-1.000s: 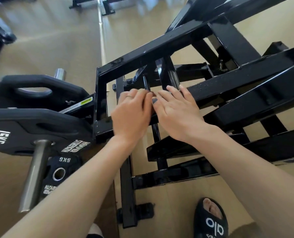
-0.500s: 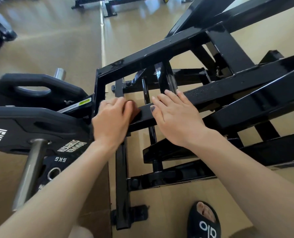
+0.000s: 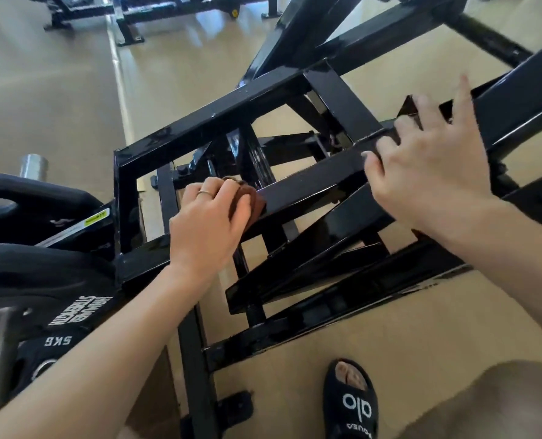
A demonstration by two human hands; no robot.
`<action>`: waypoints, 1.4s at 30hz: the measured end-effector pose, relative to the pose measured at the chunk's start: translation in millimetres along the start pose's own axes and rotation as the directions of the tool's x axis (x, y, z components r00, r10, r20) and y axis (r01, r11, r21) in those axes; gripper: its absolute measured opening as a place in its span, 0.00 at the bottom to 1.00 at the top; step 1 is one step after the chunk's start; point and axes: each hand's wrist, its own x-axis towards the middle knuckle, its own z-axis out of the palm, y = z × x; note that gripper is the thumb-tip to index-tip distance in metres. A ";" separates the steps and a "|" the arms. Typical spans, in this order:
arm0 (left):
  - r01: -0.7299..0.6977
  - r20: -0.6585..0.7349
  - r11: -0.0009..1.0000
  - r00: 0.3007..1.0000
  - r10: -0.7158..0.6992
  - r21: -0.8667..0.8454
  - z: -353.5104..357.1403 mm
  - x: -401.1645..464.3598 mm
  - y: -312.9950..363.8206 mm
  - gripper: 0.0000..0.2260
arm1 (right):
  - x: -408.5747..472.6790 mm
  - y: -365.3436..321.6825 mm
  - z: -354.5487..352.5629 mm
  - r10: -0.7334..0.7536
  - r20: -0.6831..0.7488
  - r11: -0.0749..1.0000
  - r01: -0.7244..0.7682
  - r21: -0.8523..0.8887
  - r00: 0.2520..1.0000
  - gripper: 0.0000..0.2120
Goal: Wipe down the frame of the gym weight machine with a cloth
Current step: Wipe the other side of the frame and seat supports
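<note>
The black steel frame point(image 3: 219, 118) of the weight machine fills the middle of the view, its bars crossing at angles. My left hand point(image 3: 209, 226) holds a small brown cloth point(image 3: 253, 201) against the near crossbar point(image 3: 310, 182), fingers curled over it; most of the cloth is hidden under the hand. Further right on the same crossbar, my right hand point(image 3: 428, 172) rests with spread fingers, the thumb hooked on the bar's near side.
Black weight plates point(image 3: 41, 280) marked 5KG hang on a steel peg point(image 3: 35, 164) at the left. My foot in a black slipper point(image 3: 352, 403) stands on the tan floor below the frame. Other machines point(image 3: 168, 11) stand at the far top.
My right hand has slid up and to the right along the crossbar, away from the left. The left hand with the cloth has shifted on the bar, and the brown cloth now shows.
</note>
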 end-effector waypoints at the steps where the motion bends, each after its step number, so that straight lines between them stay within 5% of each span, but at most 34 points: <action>1: 0.020 0.008 1.000 1.000 -0.020 0.012 -0.3 1.8 2.7 0.15 | -3.5 2.5 5.6 -0.031 -0.057 0.999 0.032 0.013 0.998 0.36; 5: -0.014 0.049 1.000 0.999 0.014 -0.004 -2.0 21.3 29.8 0.16 | -3.3 -8.1 15.2 -0.033 -0.296 0.990 0.071 0.121 0.955 0.33; 14: -0.186 -0.009 0.981 0.983 0.185 -0.051 18.7 60.8 105.4 0.20 | -4.2 -4.5 25.4 -0.023 -0.494 0.983 0.109 0.147 0.869 0.27; 22: -0.275 -0.111 0.961 0.956 0.273 -0.007 16.7 31.2 58.4 0.20 | -2.6 -5.4 28.7 -0.031 -0.521 0.982 0.122 0.141 0.853 0.25; 32: -0.200 -0.071 0.977 0.976 0.205 0.070 11.3 27.9 68.7 0.17 | -1.9 -8.1 26.6 -0.042 -0.482 0.977 0.137 0.164 0.875 0.29; 39: -0.096 -0.045 0.986 0.994 0.103 0.135 8.0 24.9 81.1 0.15 | 1.8 10.3 21.3 -0.140 -0.467 0.967 0.222 0.126 0.873 0.17; 42: -0.059 -0.013 0.986 0.998 0.061 0.154 5.7 25.6 85.6 0.14 | -2.8 45.9 21.9 -0.121 -0.519 0.972 0.208 0.113 0.846 0.20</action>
